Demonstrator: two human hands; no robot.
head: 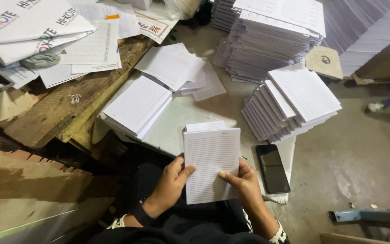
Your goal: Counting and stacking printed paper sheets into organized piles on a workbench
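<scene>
Head view: both hands grip a sheaf of ruled sheets (pixel 211 162) over the lap — left hand (pixel 170 183) on its left edge, right hand (pixel 245 180) on its lower right; a black phone (pixel 272 168) lies just beside it on the pale surface (pixel 181 122), ruled stacks (pixel 290 104) beyond

A small stack of white lined paper sheets (pixel 211 163) sits at lower centre. A flat black phone (pixel 272 168) lies just right of it on the pale bench (pixel 187 113). Slanted piles of lined sheets (pixel 290 104) stand at upper right.
</scene>
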